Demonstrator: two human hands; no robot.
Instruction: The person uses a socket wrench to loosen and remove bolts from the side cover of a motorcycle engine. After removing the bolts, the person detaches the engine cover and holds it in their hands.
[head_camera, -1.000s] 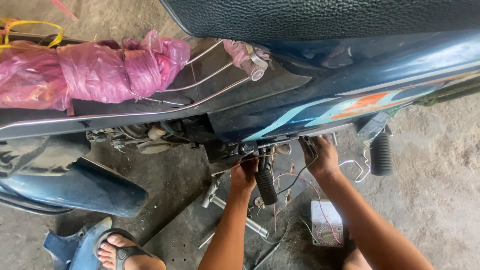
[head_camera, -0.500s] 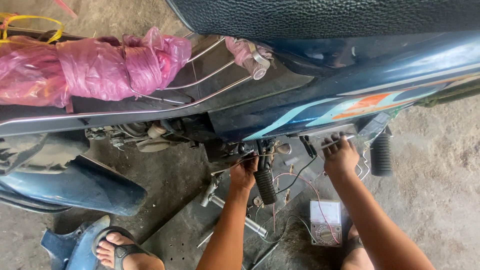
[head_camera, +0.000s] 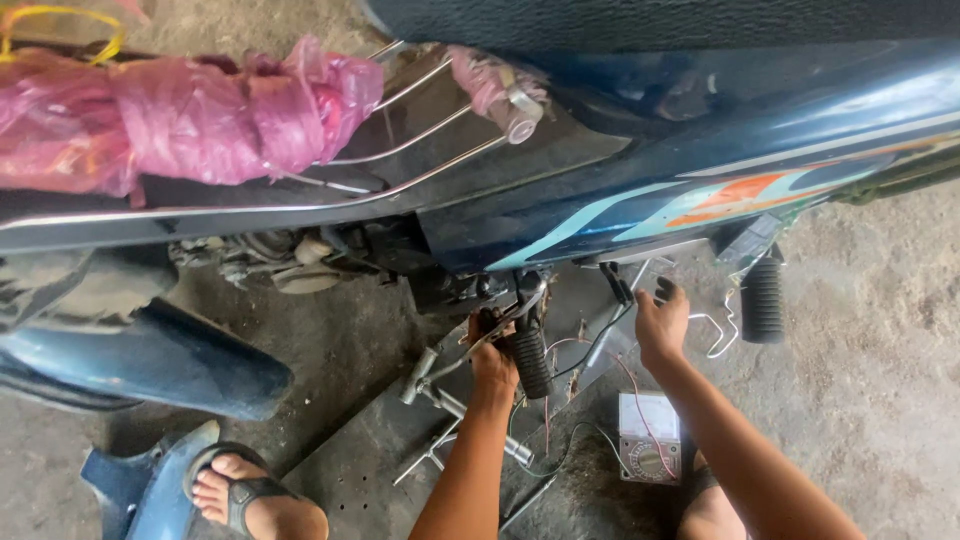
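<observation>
I look down the side of a dark blue motorcycle (head_camera: 700, 170). My left hand (head_camera: 492, 352) is under its side panel, fingers closed on a small dark probe next to the black rubber footpeg (head_camera: 530, 360) and a metal lever (head_camera: 470, 345). My right hand (head_camera: 660, 322) is further right below the panel edge and pinches a small black plug (head_camera: 664, 290) among loose wires (head_camera: 600, 345). A white meter (head_camera: 648, 448) with red and dark leads lies on the ground between my forearms.
A pink plastic bag (head_camera: 180, 120) lies on the chrome rack (head_camera: 420, 120). A second footpeg (head_camera: 762, 300) hangs at the right. My sandalled foot (head_camera: 250, 492) rests by a blue panel (head_camera: 150, 490). The blue front fender (head_camera: 150, 355) is at left on dusty concrete.
My right hand has shifted to the right and slightly down, away from the panel edge. My left hand has stayed by the footpeg.
</observation>
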